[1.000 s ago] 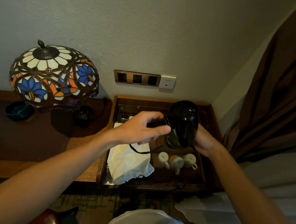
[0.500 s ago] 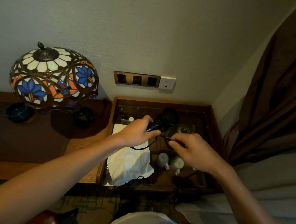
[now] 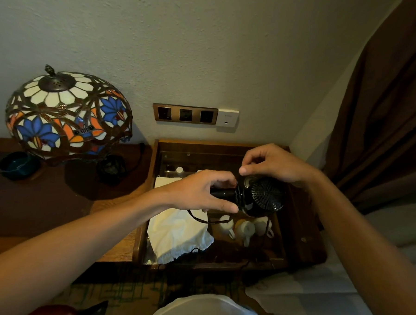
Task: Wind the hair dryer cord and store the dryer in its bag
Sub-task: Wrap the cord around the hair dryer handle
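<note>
A black hair dryer (image 3: 264, 196) is held over the wooden tray, its round rear grille facing me. My left hand (image 3: 205, 192) grips the dryer's handle. My right hand (image 3: 272, 164) is above the dryer body with thumb and fingers pinched together, apparently on the thin black cord, though the cord is hard to see there. A loop of the black cord (image 3: 205, 220) hangs below my left hand. The white drawstring bag (image 3: 177, 233) lies flat in the tray's left part, under my left forearm.
The wooden tray (image 3: 300, 236) holds three white cups (image 3: 245, 228). A stained-glass lamp (image 3: 66, 116) and a dark bowl (image 3: 15, 165) stand on the desk at left. Wall sockets (image 3: 185, 114) sit above the tray. A brown curtain (image 3: 388, 123) hangs at right.
My right hand has risen from below the dryer to above it, bringing the cord around. The dryer has turned so its rear grille faces me.
</note>
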